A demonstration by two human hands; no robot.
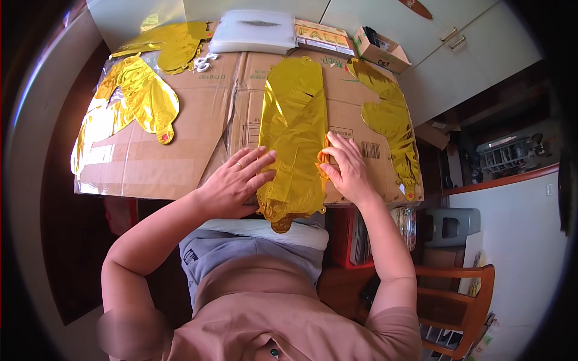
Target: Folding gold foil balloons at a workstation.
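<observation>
A flat gold foil balloon (293,120) lies lengthwise before me on a cardboard sheet, its lower end hanging past the near edge. My left hand (241,177) rests at its left edge, fingers spread, the fingertips on the foil. At the right edge, my right hand (346,165) has thumb and fingers closed on a small orange piece (323,161), whose exact kind I cannot make out. It touches the foil's side. More flat gold foil balloons lie around: one at the left (135,96), one at the far left (180,45), and one at the right (388,114).
The cardboard (198,126) covers the tabletop. Along the back stand a stack of clear plastic sleeves (253,36), a flat printed box (325,39) and a small open carton (385,51). White string (205,62) lies near them. A wooden chair (481,295) stands at the right.
</observation>
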